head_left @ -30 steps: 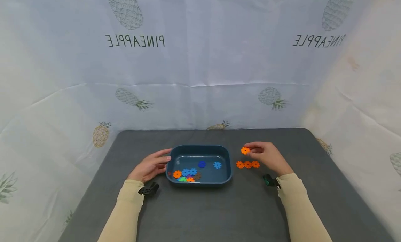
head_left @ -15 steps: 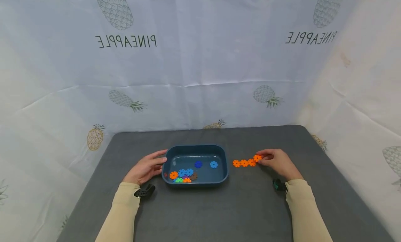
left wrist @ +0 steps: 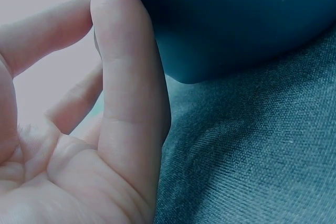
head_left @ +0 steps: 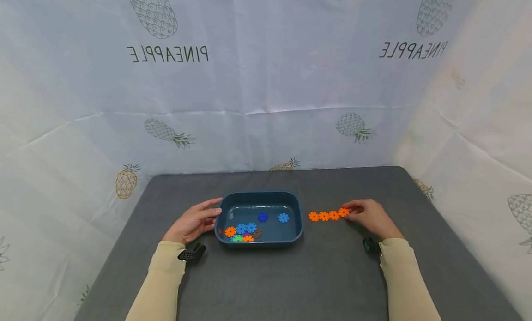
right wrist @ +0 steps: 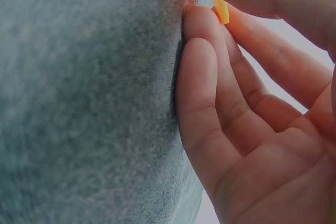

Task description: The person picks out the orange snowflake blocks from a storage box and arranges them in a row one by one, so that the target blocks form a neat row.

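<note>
At the right end of a row of orange toothed discs (head_left: 323, 216), my right hand (head_left: 371, 215) pinches another orange toothed disc (head_left: 343, 212) between thumb and fingertips. It lies low at the table, touching or nearly touching its neighbour. In the right wrist view, only a thin edge of a disc (right wrist: 222, 11) shows by the thumb; the other fingers rest against the grey surface. My left hand (head_left: 193, 223) rests on the left end of the dark blue tray (head_left: 259, 243), fingers fairly straight against its wall. The left wrist view shows a digit (left wrist: 128, 77) touching the tray wall (left wrist: 226, 30).
Inside the tray lie several toothed discs: light blue (head_left: 283, 218), dark blue (head_left: 262, 217), orange (head_left: 230, 232), green (head_left: 237, 238) and brown (head_left: 257, 233). The grey tabletop (head_left: 266, 284) surrounds it. A white pineapple-print cloth (head_left: 266, 81) hangs behind and at both sides.
My right hand has brought its orange disc rightward and down to the row's right end, then lowered it level with the others. The left hand keeps its place at the tray.
</note>
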Demonstrator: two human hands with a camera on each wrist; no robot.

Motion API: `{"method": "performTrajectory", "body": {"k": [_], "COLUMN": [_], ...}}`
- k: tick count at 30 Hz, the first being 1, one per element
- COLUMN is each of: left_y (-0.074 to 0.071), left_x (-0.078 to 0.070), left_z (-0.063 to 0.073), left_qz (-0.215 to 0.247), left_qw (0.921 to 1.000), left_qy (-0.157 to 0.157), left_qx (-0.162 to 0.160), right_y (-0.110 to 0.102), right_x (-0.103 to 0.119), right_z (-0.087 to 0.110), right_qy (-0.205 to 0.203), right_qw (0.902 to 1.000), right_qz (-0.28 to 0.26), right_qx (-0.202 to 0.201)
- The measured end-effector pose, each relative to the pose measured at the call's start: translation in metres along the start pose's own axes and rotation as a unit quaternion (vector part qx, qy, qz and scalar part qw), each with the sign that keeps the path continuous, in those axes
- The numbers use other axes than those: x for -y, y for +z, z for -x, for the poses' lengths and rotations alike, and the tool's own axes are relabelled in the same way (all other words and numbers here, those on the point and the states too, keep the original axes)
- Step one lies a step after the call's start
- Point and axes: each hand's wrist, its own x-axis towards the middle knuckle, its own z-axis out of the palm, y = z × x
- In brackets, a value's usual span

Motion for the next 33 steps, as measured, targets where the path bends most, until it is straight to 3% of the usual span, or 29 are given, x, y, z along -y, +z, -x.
{"method": "performTrajectory", "body": {"k": [19,24,28,33], "left_y": [0.000,-0.002,-0.001,0.000], "left_x": [0.000,-0.001,0.000,0.002], "left_z": [-0.001,0.002,0.001,-0.001], "left_qz": [-0.014,-0.014,-0.020,-0.022], "left_qw": [0.9997,0.9997,0.9995,0.9995], "left_qy": [-0.006,-0.001,0.002,0.006], "left_qx": [-0.019,-0.022,-0.023,-0.021], "right_y": [-0.002,-0.002,0.002,0.015], "right_x": [0.000,0.008,0.024,0.071], "right_z": [0.000,-0.001,-0.001,-0.003], "right_qy": [0.003,-0.001,-0.025,-0.083], "right_qw": [0.9998,0.9998,0.9990,0.9958], "right_qz": [-0.009,0.012,0.036,0.033], "right_qx": [0.017,0.017,-0.009,-0.019]}}
